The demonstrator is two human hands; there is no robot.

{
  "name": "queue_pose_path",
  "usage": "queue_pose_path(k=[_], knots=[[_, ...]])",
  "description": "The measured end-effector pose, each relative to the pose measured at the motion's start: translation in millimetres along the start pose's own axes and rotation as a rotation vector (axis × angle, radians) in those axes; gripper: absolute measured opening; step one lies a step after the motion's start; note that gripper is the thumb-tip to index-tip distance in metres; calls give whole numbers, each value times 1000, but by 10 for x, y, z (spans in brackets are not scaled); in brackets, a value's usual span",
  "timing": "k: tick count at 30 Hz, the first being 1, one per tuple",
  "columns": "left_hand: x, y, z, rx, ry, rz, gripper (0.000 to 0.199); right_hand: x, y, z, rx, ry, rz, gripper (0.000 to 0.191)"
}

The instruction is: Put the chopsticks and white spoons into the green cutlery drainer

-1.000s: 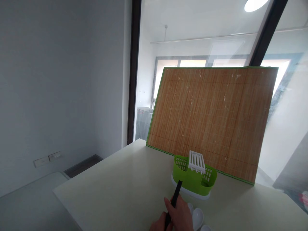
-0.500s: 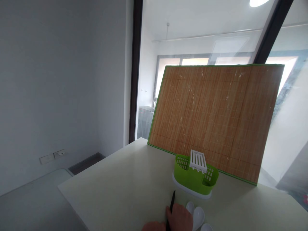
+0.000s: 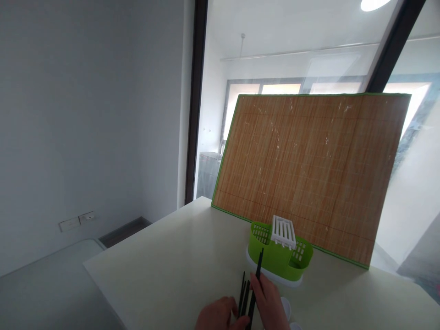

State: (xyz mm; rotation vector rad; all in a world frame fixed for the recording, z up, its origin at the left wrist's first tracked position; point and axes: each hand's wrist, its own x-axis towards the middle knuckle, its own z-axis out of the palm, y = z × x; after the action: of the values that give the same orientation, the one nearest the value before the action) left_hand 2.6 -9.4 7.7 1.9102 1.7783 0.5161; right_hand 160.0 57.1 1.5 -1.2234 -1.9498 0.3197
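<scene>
The right hand (image 3: 270, 300) grips black chopsticks (image 3: 252, 286), their long axis pointing up toward the green cutlery holder (image 3: 280, 256) just beyond; the left hand (image 3: 215, 316) touches them, curled; the counter (image 3: 172, 275) carries all.

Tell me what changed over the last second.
The left hand came into view beside the right hand. The black chopsticks now show as several sticks fanned between both hands, where one showed before. The green caddy, bamboo mat and white spoons stayed put.

No text, label or number can be read anywhere — nothing legible shows.
</scene>
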Motion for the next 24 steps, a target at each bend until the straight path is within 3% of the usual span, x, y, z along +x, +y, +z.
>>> queue_pose_path(k=[4, 7, 11, 16, 19, 21, 24], knots=[[114, 96, -216, -330, 62, 257, 36, 131, -269, -328, -46, 6, -167, 41], [232, 206, -245, -484, 73, 360, 27, 156, -285, -428, -70, -30, -215, 33], [353, 250, -143, -592, 98, 361, 17, 110, -149, -408, -5, -156, -168, 30], [421, 201, 11, -789, -3, 304, 28, 84, -104, -405, 101, -249, -135, 30], [442, 212, 3, -803, -32, 300, 33, 102, -127, -445, 147, -255, -127, 32], [468, 249, -97, -768, 0, 327, 30, 99, -105, -498, 217, -211, -67, 32], [570, 365, -428, -696, 154, 387, 25, 47, 20, -595, 325, -57, 81, 37]])
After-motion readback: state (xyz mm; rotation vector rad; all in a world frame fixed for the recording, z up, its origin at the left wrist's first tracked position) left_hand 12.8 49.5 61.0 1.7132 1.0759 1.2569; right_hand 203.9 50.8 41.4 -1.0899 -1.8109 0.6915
